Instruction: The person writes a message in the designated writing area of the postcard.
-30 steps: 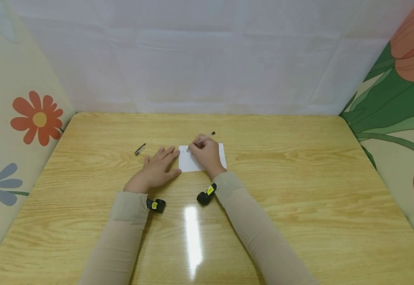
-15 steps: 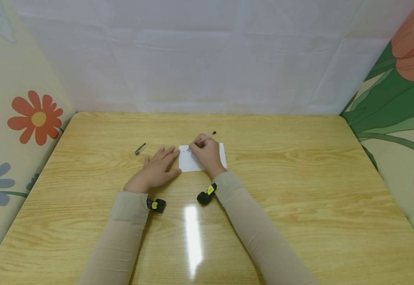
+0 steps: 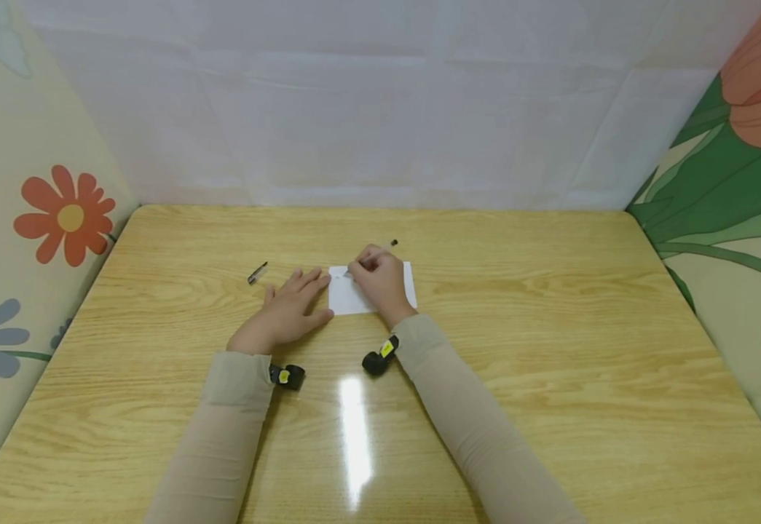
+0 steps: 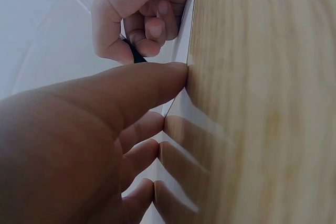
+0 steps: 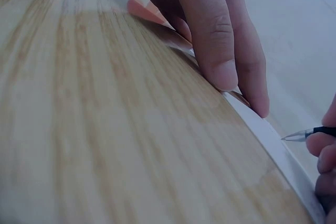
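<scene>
A small white sheet of paper (image 3: 352, 300) lies on the wooden table with faint marks near its upper left. My right hand (image 3: 380, 282) rests over the paper and pinches a clear pen (image 3: 394, 242) with a black end and dark grip. In the right wrist view the metal tip of the pen (image 5: 298, 136) points down at the sheet; whether it touches is hard to tell. Spread out, my left hand (image 3: 285, 311) has its thumb and a fingertip at the paper's left edge. The left wrist view shows the left thumb (image 4: 168, 74) pressing that edge.
A pen cap (image 3: 258, 273), clear with a dark clip, lies beyond my left hand on the table (image 3: 550, 327). A white cloth (image 3: 380, 109) hangs behind the table's far edge. Panels with painted flowers (image 3: 71, 217) stand along both sides.
Over the last second the pen has shifted very slightly to the right in my right hand. My left hand keeps its place, and the paper has not visibly moved.
</scene>
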A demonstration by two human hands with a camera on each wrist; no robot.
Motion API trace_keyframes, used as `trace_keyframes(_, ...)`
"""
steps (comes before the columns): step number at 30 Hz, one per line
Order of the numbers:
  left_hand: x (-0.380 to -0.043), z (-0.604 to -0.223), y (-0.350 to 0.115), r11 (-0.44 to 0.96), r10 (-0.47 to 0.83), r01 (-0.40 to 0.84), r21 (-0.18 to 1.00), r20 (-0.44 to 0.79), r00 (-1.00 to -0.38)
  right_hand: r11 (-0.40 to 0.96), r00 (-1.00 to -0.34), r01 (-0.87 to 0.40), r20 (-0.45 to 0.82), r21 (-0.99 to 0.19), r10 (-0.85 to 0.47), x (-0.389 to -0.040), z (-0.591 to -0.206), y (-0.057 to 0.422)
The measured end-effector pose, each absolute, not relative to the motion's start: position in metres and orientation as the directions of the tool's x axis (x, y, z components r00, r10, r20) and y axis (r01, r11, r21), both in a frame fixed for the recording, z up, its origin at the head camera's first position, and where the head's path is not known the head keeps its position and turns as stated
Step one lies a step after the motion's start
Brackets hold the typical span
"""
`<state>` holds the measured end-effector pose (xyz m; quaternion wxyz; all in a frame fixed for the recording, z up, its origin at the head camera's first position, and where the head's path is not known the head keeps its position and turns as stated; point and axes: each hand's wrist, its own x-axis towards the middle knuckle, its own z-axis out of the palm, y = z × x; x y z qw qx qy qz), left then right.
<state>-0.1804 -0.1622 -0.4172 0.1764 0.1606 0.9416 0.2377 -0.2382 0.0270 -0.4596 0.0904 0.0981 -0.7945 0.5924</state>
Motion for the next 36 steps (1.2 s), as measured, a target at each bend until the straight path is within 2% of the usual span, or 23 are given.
trace_keyframes(36, -0.1818, -0.4147, -0.1607, 0.833, 0.386, 0.215, 0.510, -0.256, -0.886, 0.275, -0.966, -0.257, 0.254, -0.926, -0.047, -0.2399, -0.4587, 0.0280)
